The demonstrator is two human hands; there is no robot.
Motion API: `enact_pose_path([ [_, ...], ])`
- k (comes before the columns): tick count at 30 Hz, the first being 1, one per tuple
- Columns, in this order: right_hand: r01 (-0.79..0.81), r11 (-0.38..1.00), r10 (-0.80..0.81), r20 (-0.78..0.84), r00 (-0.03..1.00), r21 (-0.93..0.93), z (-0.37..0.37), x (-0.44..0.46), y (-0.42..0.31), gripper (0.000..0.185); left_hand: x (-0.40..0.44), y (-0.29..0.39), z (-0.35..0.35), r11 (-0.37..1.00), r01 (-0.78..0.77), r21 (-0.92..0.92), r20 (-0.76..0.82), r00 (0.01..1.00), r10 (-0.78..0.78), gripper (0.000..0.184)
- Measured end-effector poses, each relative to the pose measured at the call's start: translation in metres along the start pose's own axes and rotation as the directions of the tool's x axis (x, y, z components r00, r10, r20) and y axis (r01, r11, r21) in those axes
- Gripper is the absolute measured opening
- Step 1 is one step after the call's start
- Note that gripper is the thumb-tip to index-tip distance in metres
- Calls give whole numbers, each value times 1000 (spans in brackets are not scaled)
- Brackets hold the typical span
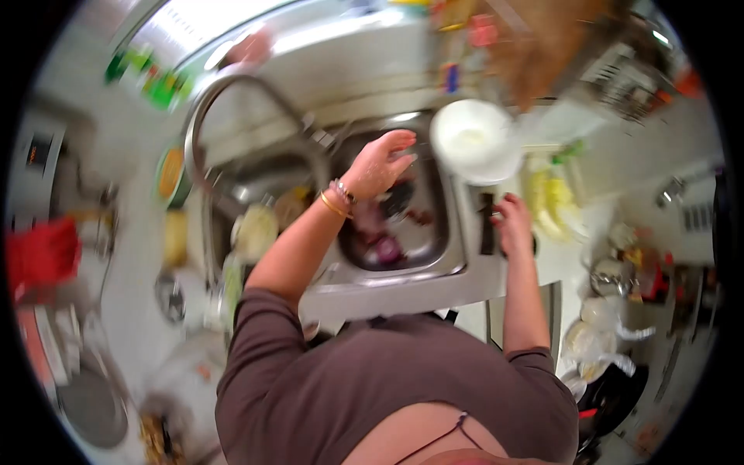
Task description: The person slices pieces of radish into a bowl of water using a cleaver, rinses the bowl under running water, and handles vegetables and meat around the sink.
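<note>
My left hand (378, 164) is raised over the right basin of the steel sink (434, 267), its fingers apart and nothing in it. Bracelets circle that wrist. Below it in the basin lie a purple onion-like piece (389, 249) and other dark scraps, blurred. My right hand (512, 223) hovers at or rests on the counter right of the sink, fingers partly curled and beside a dark flat object (487, 225); whether it touches this is unclear. A white bowl (474, 139) stands at the sink's back right corner. Yellow-green strips (549, 198) lie right of my right hand.
A curved faucet (194, 124) arches over the left basin, near a pale round vegetable (256, 234). A wooden board (542, 50) is at the back right. White bags (593, 337) sit at the right, and a red cloth-like item (43, 252) at the far left.
</note>
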State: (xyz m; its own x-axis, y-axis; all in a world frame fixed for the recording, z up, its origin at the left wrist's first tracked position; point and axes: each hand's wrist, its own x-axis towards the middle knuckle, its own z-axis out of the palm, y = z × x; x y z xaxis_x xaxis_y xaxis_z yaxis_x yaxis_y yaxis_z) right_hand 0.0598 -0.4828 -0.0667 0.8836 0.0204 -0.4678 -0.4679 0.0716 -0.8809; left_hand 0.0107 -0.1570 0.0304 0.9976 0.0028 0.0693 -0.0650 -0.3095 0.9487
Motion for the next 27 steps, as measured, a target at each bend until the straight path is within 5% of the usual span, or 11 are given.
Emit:
enact_pose_path([
  [4, 72, 976, -56, 85, 995, -206, 52, -43, 22, 32, -111, -4, -71, 971, 186, 148, -3, 982, -188, 35],
  [6, 209, 934, -101, 346, 933, -291, 91, -56, 46, 26, -166, -13, -99, 941, 334, 60, -110, 939, -327, 32],
  [8, 371, 878, -129, 598, 791, -302, 137, -81, 68, 23, -212, -13, -121, 913, 401, 75, -219, 900, -378, 30],
  [11, 364, 860, 157, 863, 479, -358, 207, -140, 83, 24, -281, -3, -148, 857, 475, 199, -410, 835, -367, 32],
  [12, 495, 773, 229, 901, 367, -398, 227, -159, 85, 27, -307, -9, -154, 818, 535, 211, -484, 784, -388, 32],
  [14, 417, 795, 352, 895, 273, -440, 251, -183, 115, 40, -359, -23, -158, 767, 565, 305, -609, 735, -298, 32],
  [16, 387, 717, 506, 814, 284, -580, 271, -208, 120, 54, -404, -32, -149, 736, 662, 142, -705, 589, -395, 30],
  [20, 350, 785, 408, 852, 328, -511, 289, -219, 170, 63, -478, -66, -104, 683, 678, -271, -713, 335, -616, 33],
  [23, 180, 738, 567, 742, 357, -650, 303, -223, 159, 63, -485, -69, -86, 587, 687, -428, -595, 275, -755, 34],
  [27, 113, 746, 574, 719, 391, -657, 313, -220, 174, 65, -487, -99, -69, 554, 628, -546, -503, 283, -817, 37],
])
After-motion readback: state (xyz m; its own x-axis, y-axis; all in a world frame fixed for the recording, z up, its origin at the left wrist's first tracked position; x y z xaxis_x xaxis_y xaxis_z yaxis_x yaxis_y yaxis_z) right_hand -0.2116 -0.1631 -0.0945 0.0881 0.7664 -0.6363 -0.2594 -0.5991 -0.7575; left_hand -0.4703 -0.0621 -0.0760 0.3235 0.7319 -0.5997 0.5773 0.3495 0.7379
